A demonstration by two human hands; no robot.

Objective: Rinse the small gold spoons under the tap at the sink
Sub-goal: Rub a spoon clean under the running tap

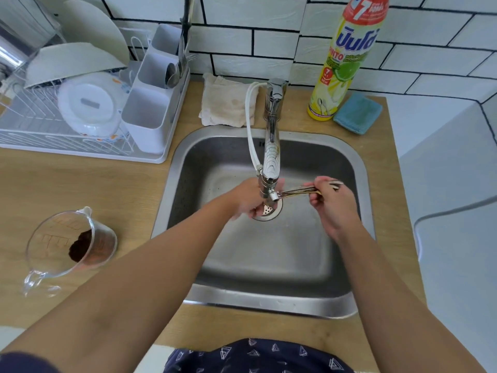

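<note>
- gold spoons (301, 190)
- steel-grey sink (269, 298)
- yellow bottle (347, 63) with red top
- blue sponge (357, 113)
- white tiles (242, 12), black grout
- navy cloth (258, 356), white triangles

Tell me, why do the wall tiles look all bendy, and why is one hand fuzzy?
In the head view, the wide-angle lens curves the wall tiles near the edges; the left hand under the tap is smeared by motion blur; the right hand gripping the gold spoons looks sharper; daylight glares off the tap's chrome.

Rack (67, 141) left of sink (269, 297) (bottle (347, 63) behind)
</note>
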